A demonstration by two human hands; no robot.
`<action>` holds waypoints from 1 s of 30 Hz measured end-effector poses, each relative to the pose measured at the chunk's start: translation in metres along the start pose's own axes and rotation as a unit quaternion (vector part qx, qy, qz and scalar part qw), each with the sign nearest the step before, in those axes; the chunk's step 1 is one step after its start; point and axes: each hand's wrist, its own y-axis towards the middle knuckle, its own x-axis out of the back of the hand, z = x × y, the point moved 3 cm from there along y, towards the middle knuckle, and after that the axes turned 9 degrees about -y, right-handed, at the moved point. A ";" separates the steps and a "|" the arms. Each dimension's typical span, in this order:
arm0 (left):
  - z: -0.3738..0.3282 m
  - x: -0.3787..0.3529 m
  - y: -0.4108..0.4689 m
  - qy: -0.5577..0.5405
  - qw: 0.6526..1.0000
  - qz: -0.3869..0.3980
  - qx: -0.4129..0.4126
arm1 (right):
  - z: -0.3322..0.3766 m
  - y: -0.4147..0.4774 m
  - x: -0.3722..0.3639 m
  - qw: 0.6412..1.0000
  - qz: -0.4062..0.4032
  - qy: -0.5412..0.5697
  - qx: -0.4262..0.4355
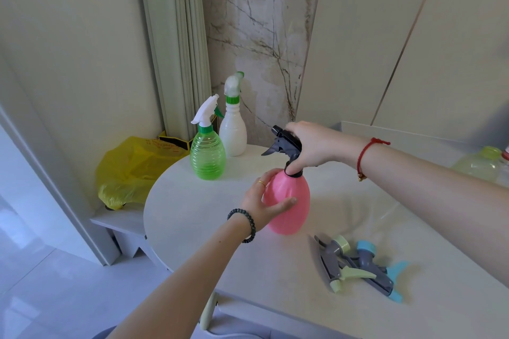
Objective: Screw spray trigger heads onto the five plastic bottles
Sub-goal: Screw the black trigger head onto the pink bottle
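Observation:
A pink bottle (292, 201) stands on the white table (209, 228). My left hand (261, 201) grips its body from the left. My right hand (311, 143) holds the black spray trigger head (283, 142) that sits on the pink bottle's neck, fingers curled round its collar. At the table's far edge stand a green ribbed bottle (208, 157) and a white bottle (233, 133), each with a white and green trigger head on top. Two loose trigger heads lie at the near right: a grey and pale green one (337, 264) and a grey and blue one (377, 270).
A yellow plastic bag (129, 170) lies on a low ledge left of the table, beside a curtain (176, 44). A pale yellow-green bottle (480, 164) shows at the far right edge, partly cut off. A marble wall panel rises behind the table.

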 end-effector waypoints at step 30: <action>-0.001 -0.005 -0.001 -0.006 1.000 -0.002 -0.012 | 0.002 -0.010 0.000 0.975 -0.051 -0.168 0.136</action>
